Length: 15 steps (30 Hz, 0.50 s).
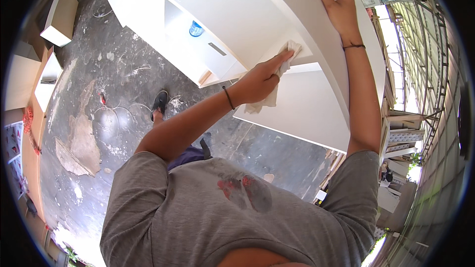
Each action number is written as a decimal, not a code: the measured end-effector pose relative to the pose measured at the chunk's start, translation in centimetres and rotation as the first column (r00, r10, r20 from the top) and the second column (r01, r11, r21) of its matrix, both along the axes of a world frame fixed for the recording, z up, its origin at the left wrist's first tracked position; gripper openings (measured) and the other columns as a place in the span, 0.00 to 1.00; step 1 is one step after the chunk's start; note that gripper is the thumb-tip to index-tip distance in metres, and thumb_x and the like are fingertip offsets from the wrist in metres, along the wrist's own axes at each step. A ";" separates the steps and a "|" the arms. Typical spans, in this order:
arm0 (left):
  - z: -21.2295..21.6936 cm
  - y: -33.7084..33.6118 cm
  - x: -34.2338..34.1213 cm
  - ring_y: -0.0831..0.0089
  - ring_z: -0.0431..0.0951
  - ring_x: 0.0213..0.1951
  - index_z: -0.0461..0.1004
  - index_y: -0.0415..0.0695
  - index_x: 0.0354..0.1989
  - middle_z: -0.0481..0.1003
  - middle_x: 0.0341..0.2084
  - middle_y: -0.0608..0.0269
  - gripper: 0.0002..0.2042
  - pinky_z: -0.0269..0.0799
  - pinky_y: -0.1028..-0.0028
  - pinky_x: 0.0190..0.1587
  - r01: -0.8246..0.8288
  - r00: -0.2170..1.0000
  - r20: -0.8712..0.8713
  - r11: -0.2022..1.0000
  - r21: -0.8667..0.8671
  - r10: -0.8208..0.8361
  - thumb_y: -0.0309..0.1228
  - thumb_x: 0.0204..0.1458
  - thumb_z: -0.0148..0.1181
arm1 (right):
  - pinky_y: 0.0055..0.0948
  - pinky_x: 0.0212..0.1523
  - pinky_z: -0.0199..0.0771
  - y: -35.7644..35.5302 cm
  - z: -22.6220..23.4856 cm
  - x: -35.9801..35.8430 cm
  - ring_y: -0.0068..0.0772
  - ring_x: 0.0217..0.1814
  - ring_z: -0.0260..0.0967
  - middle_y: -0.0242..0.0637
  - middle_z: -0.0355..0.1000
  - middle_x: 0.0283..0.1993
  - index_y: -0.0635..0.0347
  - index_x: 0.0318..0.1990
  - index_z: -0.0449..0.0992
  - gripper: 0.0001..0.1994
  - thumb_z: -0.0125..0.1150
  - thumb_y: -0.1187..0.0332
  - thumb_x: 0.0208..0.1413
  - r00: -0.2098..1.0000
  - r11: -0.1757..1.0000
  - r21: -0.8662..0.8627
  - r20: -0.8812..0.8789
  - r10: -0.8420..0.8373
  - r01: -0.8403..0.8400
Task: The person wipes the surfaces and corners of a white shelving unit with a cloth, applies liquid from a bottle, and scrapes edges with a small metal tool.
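My left hand point(258, 80) is closed around a crumpled off-white cloth point(269, 98). One end of the cloth sticks out past my fingers against the inside of a white cabinet point(225, 5); the rest hangs below my palm. My right hand point(339, 12) lies on the broad outer white panel point(309, 0) of that cabinet, holding nothing. Its fingers are loosely bent, with the thumb apart from them. My right forearm runs along the same panel. Inside a lower compartment of the cabinet is a clear blue object point(196, 29), perhaps a bottle, near a dark narrow slot point(216, 49).
The dark floor point(118, 143) is scuffed and paint-spattered, with a flattened brown sheet point(81, 138) and a thin cable on it. White box-like pieces point(60, 16) stand at the far left. Stacked boards point(403, 138) line the right, beside a metal-framed wall.
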State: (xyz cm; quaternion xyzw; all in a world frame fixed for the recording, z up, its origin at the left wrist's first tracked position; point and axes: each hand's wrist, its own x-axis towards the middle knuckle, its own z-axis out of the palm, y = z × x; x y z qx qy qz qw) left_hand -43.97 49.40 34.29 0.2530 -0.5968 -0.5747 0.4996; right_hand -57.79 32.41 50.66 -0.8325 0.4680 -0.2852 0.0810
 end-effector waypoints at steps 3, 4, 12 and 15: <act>-6.0 0.0 -0.8 0.57 0.54 0.68 0.50 0.41 0.69 0.56 0.66 0.45 0.34 0.47 0.70 0.68 -0.118 0.986 0.118 0.993 -0.013 0.119 0.17 0.48 0.38 | 0.21 0.39 0.70 -0.1 0.1 0.3 0.22 0.35 0.71 0.28 0.77 0.45 0.56 0.45 0.79 0.12 0.60 0.64 0.56 1.000 1.000 0.017 0.009 -0.013 0.013; -8.0 0.2 -0.3 0.58 0.51 0.69 0.50 0.41 0.69 0.54 0.67 0.46 0.33 0.45 0.69 0.69 -0.110 0.975 0.207 0.982 0.150 0.078 0.17 0.48 0.38 | 0.21 0.39 0.71 -0.4 0.0 0.6 0.21 0.35 0.71 0.28 0.77 0.45 0.56 0.45 0.79 0.11 0.60 0.64 0.56 1.000 1.000 0.017 0.011 -0.014 0.014; 2.4 0.8 -0.2 0.65 0.59 0.65 0.55 0.38 0.66 0.61 0.63 0.52 0.29 0.50 0.73 0.65 -0.146 0.987 -0.090 0.980 -0.132 0.135 0.17 0.52 0.39 | 0.23 0.38 0.72 -0.5 -1.2 0.6 0.23 0.36 0.73 0.32 0.78 0.41 0.57 0.43 0.78 0.10 0.59 0.66 0.56 1.000 0.998 -0.055 0.016 -0.017 0.018; 4.3 2.5 0.9 0.72 0.64 0.60 0.59 0.38 0.64 0.66 0.59 0.57 0.26 0.54 0.75 0.63 -0.104 0.981 -0.165 0.995 0.004 0.103 0.17 0.53 0.40 | 0.24 0.40 0.73 -0.7 -0.9 0.1 0.27 0.38 0.74 0.35 0.78 0.41 0.58 0.43 0.78 0.10 0.59 0.67 0.55 1.000 0.988 -0.150 -0.008 0.014 -0.015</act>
